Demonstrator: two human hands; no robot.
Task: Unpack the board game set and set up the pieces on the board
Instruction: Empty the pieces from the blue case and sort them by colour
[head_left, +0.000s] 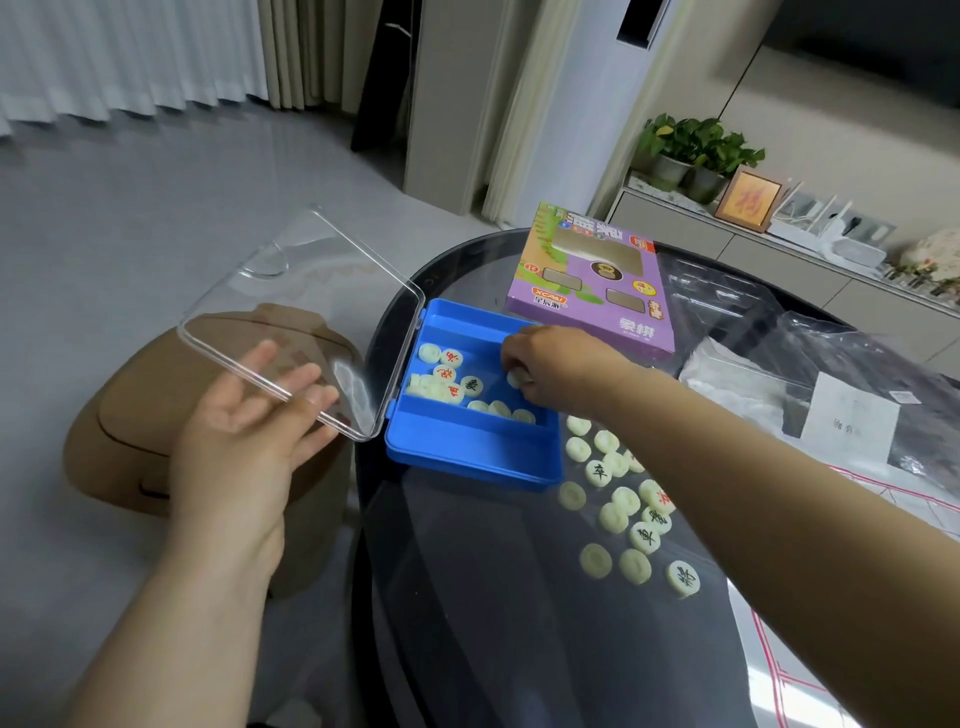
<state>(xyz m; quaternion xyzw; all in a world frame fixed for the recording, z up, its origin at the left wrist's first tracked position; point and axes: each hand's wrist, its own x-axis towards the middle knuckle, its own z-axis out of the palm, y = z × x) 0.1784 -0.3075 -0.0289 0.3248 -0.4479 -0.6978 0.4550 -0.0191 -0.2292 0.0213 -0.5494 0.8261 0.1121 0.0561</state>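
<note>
Working at a dark round table (493, 623). Near its left edge, a blue case (467, 460) lying open, with its clear lid (311, 312) swung out past the edge over the floor. Propping that lid from beneath with the left hand (244, 431), fingers straight and spread against the plastic. Reaching into the case's middle compartment with the right hand (556, 366), fingertips bunched together and pinching one pale round piece (516, 379). More pieces in the case (441, 379) gathered toward the compartment's left end and along its near wall, some showing red or dark characters. Loose pieces on the table (623, 499) scattered just right of the case, toward the near edge, partly beneath the right forearm. Purple box (592, 280) flat at the far edge, just behind the case. Crinkled clear bags (831, 338) toward the right edge. Along the near right edge, what looks like a sheet with red lines (779, 654), possibly the board, mostly hidden.
</note>
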